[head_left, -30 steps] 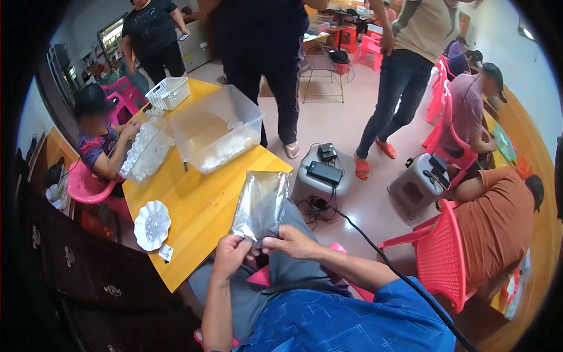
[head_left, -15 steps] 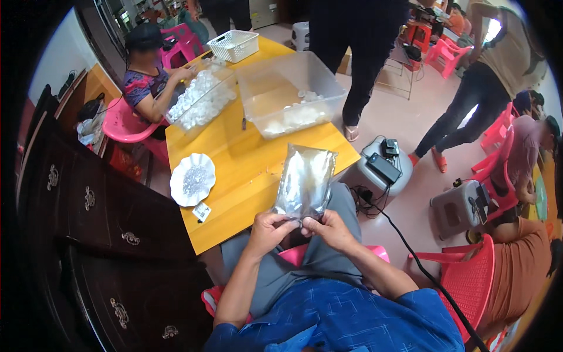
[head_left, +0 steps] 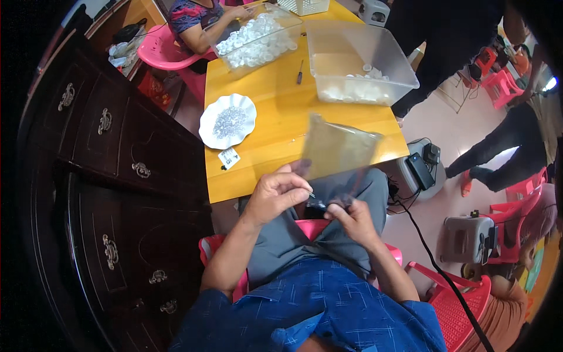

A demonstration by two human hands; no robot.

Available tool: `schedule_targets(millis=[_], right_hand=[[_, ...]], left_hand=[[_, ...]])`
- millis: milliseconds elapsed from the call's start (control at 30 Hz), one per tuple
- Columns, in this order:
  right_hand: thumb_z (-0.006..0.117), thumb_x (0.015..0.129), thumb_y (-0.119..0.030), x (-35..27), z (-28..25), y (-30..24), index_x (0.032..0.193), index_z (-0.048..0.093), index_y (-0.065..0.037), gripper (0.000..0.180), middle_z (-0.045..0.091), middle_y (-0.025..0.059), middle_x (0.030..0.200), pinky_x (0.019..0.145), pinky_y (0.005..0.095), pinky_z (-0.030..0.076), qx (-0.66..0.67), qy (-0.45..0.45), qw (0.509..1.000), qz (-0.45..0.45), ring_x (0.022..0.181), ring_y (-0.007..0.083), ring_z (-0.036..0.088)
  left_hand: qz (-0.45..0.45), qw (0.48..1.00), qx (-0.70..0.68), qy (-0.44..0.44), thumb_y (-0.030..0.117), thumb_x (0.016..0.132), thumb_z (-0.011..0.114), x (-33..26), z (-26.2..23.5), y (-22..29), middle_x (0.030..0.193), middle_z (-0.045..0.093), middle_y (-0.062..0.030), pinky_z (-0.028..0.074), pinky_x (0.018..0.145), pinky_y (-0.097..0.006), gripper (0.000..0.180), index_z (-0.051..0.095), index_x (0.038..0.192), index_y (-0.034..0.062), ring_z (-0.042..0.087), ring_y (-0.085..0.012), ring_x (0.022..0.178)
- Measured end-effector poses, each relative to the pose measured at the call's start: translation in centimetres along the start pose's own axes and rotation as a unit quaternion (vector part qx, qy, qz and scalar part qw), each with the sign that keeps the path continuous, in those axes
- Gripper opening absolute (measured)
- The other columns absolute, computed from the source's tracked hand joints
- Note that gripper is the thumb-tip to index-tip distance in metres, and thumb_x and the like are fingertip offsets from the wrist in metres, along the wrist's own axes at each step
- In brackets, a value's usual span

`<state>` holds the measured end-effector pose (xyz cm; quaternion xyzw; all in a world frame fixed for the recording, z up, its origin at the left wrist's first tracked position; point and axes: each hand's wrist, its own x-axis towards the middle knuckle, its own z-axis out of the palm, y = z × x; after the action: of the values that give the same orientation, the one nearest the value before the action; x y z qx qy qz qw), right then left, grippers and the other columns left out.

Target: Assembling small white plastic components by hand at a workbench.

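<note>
So the see-through bag [head_left: 340, 151] is up by the near edge of the table [head_left: 272, 132], kinda blurry. Right hand [head_left: 355, 222] has its bottom pinched, thumb against fingers. Left hand [head_left: 274, 195] has thumb and fingertip closed on some thin little piece [head_left: 311, 195], can't tell what. Wavy white plate [head_left: 209, 126] sits at the table's left edge, two clear bins [head_left: 403, 67] farther back.

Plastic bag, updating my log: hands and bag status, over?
Right hand holding transparent plastic bag by near edge; bag blurred. Left hand pinched beside it, anything held unclear. Yellow table beyond.
</note>
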<state>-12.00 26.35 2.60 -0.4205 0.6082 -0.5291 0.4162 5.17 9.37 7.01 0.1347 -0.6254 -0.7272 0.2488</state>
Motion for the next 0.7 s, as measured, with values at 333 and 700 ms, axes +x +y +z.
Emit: schedule_targets(millis=[333, 700], right_hand=[[0.067, 0.095, -0.023, 10.9, -7.5, -8.3, 0.118, 0.065, -0.001, 0.032, 0.07, 0.0057, 0.1, 0.088, 0.0307, 0.051, -0.107, -0.012, 0.987, -0.123, 0.095, 0.0131, 0.063], [0.07, 0.078, -0.022, 37.4, -22.9, -7.5, 0.103, 0.073, -0.014, 0.026, 0.073, 0.0119, 0.1, 0.085, 0.0411, 0.054, -0.626, 0.09, 0.774, -0.037, 0.095, 0.0337, 0.069]], left_hand=[[-0.013, 0.918, 0.212, 0.335, 0.003, 0.082, 0.067, -9.3, -11.0, 5.2, 0.086, 0.068, -0.0037, 0.048, 0.076, -0.026, 0.008, 0.07, 0.089, -0.0022, 0.061, -0.0106, 0.081], [-0.113, 0.721, 0.513, 0.451, 0.002, 0.079, 0.066, -26.8, -20.2, -3.3, 0.075, 0.067, -0.0061, 0.048, 0.065, -0.029, 0.005, 0.067, 0.08, -0.0034, 0.06, -0.0121, 0.07]])
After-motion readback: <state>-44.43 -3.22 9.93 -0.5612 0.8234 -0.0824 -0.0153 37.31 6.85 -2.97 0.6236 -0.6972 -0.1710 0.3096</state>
